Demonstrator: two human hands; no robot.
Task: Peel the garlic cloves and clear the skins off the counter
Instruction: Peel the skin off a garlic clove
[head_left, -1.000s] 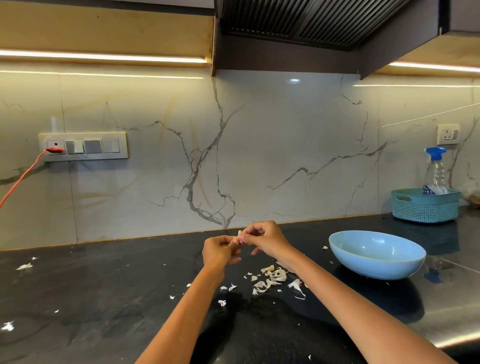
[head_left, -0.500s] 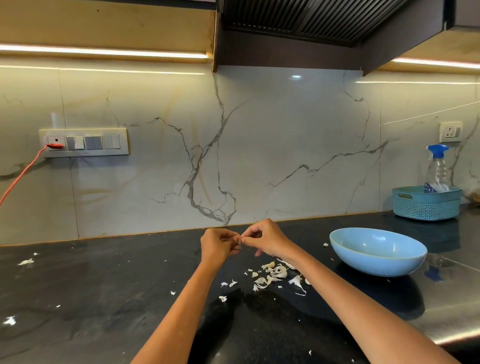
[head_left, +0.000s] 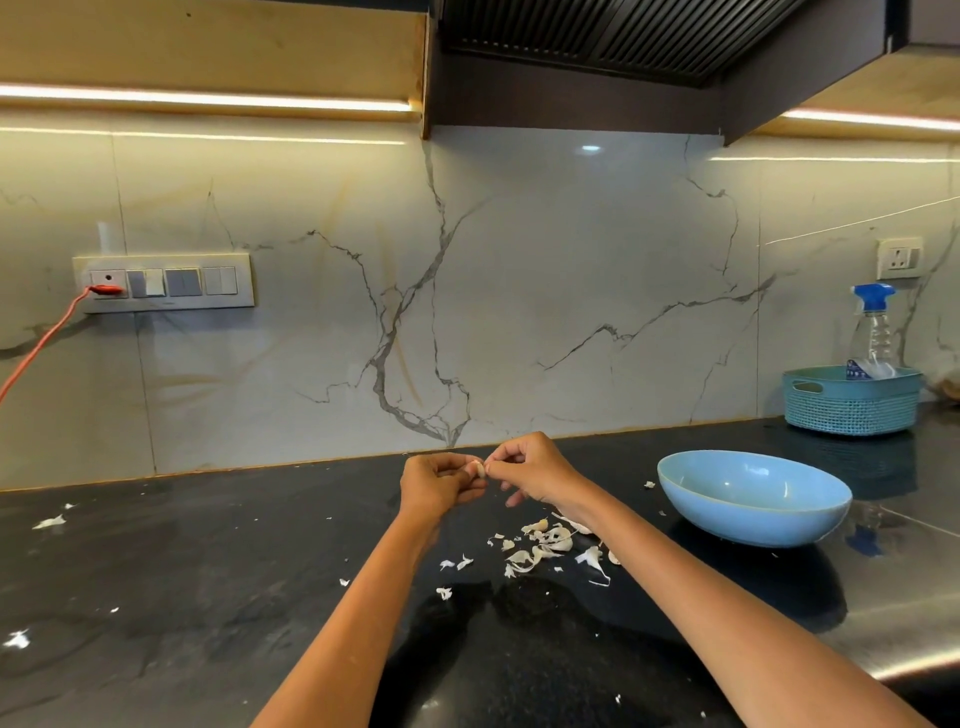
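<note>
One garlic clove (head_left: 479, 469) is in hand, raised above the black counter (head_left: 208, 597) between both hands and just behind the main litter of skins. Left hand (head_left: 439, 480) has its fingers curled round the clove and holds it steady. Right hand (head_left: 530, 470) meets it at thumb and forefinger, pinched on the clove's near end, apparently on a flap of skin; the remaining fingers hang loosely curled. Whether the skin has lifted there cannot be told at this size.

Loose skins (head_left: 545, 545) lie on the counter below the right wrist, with further scraps scattered toward the left edge. Blue bowl (head_left: 753, 499) stands to the right, near but apart from the pile; its interior shows no cloves from this angle. Teal basket (head_left: 852, 400) with a spray bottle (head_left: 875, 332) sits against the backsplash, far right.

Assessment: peeling is under way and clearing has not begun. Recommended practice: hold the clove firmly without crushing it, pull the skin lengthwise in one strip, and let it drop onto the existing pile, which keeps the later sweep-up confined.
</note>
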